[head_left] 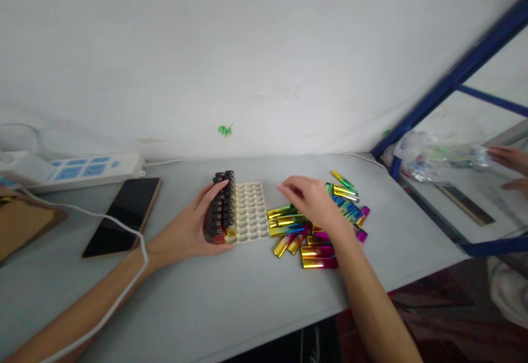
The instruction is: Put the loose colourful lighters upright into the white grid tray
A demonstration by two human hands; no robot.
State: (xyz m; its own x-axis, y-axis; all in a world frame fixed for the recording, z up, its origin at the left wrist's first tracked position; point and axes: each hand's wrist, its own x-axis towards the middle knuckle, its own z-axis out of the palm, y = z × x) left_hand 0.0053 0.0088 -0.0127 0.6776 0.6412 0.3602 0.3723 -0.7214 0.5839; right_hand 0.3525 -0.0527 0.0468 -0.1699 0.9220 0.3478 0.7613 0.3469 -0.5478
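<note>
A cream tray (252, 213) with rows of round sockets lies on the grey table. Two rows of upright lighters (223, 207) with black tops fill its left side. My left hand (193, 226) cups those lighters and the tray's left edge, fingers curled against them. A loose pile of shiny gold, pink and blue lighters (317, 225) lies to the right of the tray. My right hand (310, 200) hovers over that pile, fingers stretched out toward the tray and slightly blurred, with nothing visible in them.
A dark phone (122, 214) lies at the left, with a white cable (124, 231) crossing it. A white power strip (78, 169) sits by the wall. A blue metal frame (445, 85) stands at the right; another person's hands (510, 166) hold clear plastic there.
</note>
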